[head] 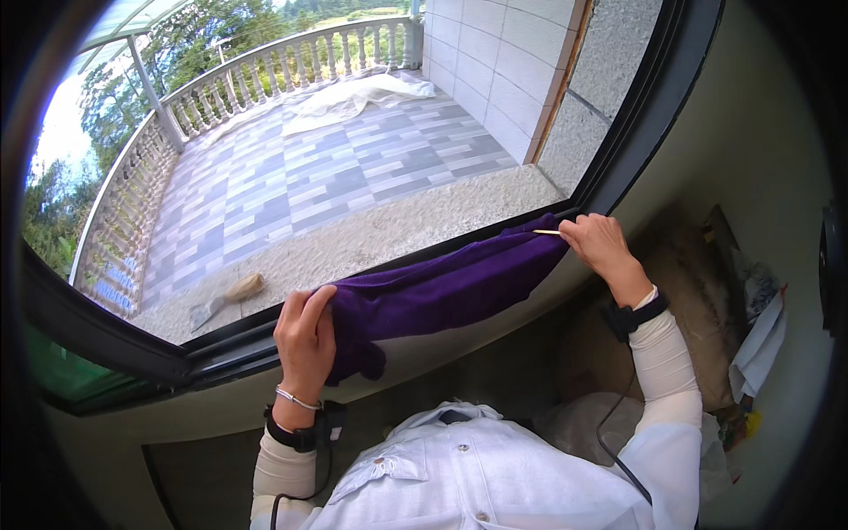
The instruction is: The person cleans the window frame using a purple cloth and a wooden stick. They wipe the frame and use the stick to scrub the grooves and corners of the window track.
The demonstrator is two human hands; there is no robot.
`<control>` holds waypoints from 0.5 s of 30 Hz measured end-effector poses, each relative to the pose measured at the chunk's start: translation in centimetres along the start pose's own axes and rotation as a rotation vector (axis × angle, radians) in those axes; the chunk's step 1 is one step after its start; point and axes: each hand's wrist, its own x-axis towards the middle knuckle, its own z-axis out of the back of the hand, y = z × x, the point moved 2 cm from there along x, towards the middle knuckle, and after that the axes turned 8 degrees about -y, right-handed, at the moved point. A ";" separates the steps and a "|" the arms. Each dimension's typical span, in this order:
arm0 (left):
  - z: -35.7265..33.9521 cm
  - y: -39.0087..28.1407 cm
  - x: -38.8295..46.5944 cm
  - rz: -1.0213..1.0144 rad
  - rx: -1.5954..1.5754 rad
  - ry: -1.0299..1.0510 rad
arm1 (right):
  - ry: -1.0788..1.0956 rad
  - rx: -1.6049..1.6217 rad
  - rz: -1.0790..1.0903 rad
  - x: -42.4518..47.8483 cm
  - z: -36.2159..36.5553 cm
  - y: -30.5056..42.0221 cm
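A purple cloth (444,288) is draped along the black window track (258,338), its front part hanging over the inner wall. My left hand (306,334) grips its left end between thumb and fingers, and a bunched piece dangles below that hand. In my right hand (596,242) is a thin pale stick (546,232), pinched between thumb and fingers. The stick's tip points left and touches the cloth near its right end, by the corner of the frame. Whether the right fingers also hold cloth is hard to see.
A scraper with a wooden handle (244,287) lies on the rough stone outer sill (411,225). Outside are a tiled terrace (318,162), a balustrade (285,69) and a crumpled plastic sheet (358,99). Bags (583,424) stand at the lower right. Cables run along both my arms.
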 end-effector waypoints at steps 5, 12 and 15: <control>0.4 -0.1 -0.5 0.009 0.064 -0.005 | 0.077 -0.103 0.180 2.2 -0.4 0.2; 0.3 0.7 -1.5 0.027 0.186 -0.006 | 0.144 -0.076 0.295 1.9 -1.2 0.2; 0.0 0.6 -1.4 0.041 0.235 -0.012 | 0.202 -0.043 0.391 3.2 -0.8 2.1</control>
